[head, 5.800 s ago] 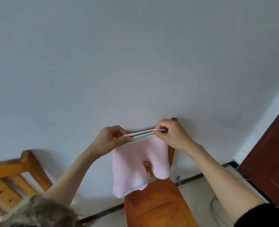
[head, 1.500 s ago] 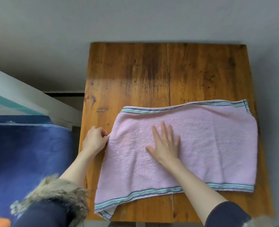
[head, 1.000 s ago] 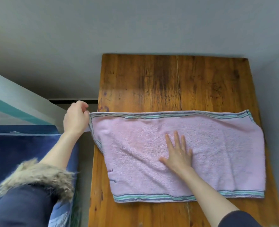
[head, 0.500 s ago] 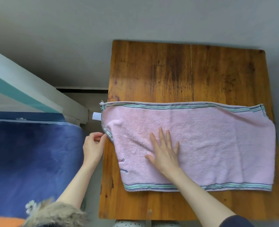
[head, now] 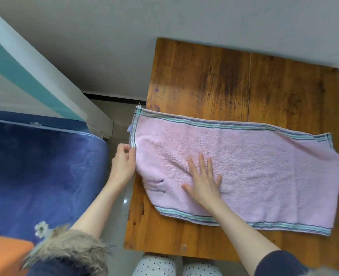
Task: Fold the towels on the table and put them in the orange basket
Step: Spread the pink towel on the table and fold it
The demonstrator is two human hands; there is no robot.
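pink terry towel with green and purple striped hems (head: 254, 166) lies flat across the near half of the worn brown wooden desk (head: 234, 80), its left end overhanging the desk's left edge. right hand (head: 204, 181) rests palm down on the towel's left-centre, fingers straight and spread. left hand (head: 123, 163) is just off the desk's left edge, fingers curled, pinching the towel's left hem. blue blanket with a small flower print (head: 39, 176) covers a bed to the left. orange surface (head: 3, 255) shows at bottom left corner.
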